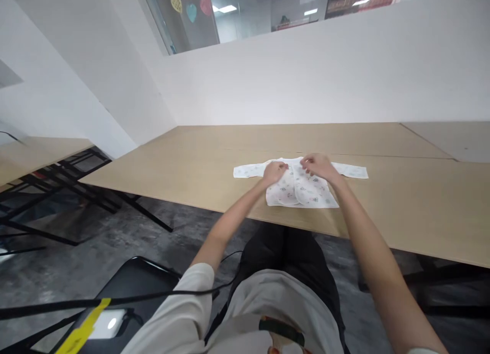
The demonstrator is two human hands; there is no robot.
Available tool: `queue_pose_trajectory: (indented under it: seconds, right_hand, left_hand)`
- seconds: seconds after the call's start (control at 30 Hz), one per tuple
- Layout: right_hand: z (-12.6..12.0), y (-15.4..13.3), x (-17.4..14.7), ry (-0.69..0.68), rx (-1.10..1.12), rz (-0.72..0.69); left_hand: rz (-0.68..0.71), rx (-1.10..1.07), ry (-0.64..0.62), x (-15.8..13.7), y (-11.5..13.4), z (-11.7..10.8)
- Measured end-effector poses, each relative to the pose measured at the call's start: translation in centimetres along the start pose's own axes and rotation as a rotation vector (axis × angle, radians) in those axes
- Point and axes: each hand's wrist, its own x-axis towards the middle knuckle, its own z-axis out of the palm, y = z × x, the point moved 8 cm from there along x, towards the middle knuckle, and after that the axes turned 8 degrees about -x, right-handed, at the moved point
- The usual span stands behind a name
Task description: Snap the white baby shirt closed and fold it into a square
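Observation:
A small white baby shirt with a fine print lies on the wooden table. Its two long sleeves stretch out to the sides, and the front panels overlap down the middle. At the upper left of the front, my left hand is closed, its fingertips pinching the cloth near the neckline. My right hand has its fingers curled together on the upper right of the front, close to the collar. Both hands hide parts of the shoulders, and the cloth between the fingers is hard to make out.
A white wall stands behind the table, with a window above. To the lower left is a black chair bearing a white device. A black cable runs across beside my body. Another table is at the far left.

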Motion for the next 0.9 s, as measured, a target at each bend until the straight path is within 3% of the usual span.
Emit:
queue_pose_trajectory:
  seconds: [0.1,0.27,0.47,0.77,0.9]
  right_hand:
    - [4.2,1.3,1.9,-0.184,-0.245,0.067]
    - [6.9,3.1,3.3,-0.08,-0.302,0.001]
    - [7.6,4.4,3.3,-0.051,-0.207,0.012]
    - [6.9,4.6,2.9,0.013,-0.196,0.121]
    - [7.1,5.2,2.8,-0.07,-0.113,0.157]
  left_hand:
    - [-0.011,0.166,-0.026,0.5,0.0,3.7]
    - [0.062,0.228,0.038,0.9,0.0,5.3]
    - [-0.002,-0.025,-0.022,1.3,-1.3,5.5]
    - [0.005,-0.072,-0.02,1.6,-1.5,5.7]
    - [0.043,-0.143,-0.013,1.7,-1.6,5.7]
